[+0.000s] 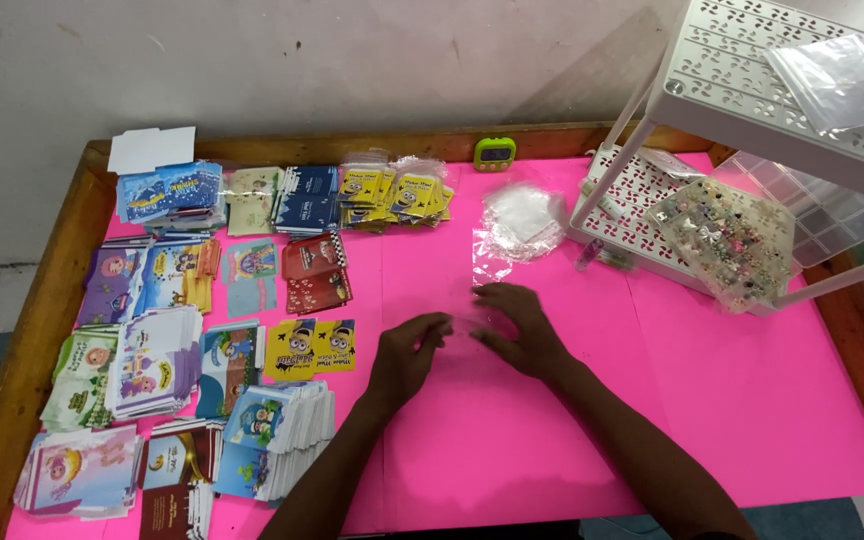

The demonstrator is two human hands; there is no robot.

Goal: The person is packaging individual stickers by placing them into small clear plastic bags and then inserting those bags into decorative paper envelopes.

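My left hand [410, 352] and my right hand [515, 326] meet over the pink table top [712, 400], fingertips close together. Between them lies a small clear plastic bag [490, 268], flat on the pink surface, with its near end under my fingers. Both hands seem to pinch its lower edge; the grip is hard to make out because the bag is transparent. A loose pile of more clear bags [523, 218] sits just beyond my right hand.
Several stacks of colourful printed cards [167, 360] cover the left half. A green timer [494, 153] stands at the far edge. A white perforated rack [742, 80] at right holds clear bags and a bag of small trinkets [727, 240]. Wooden rim [42, 300] surrounds the table.
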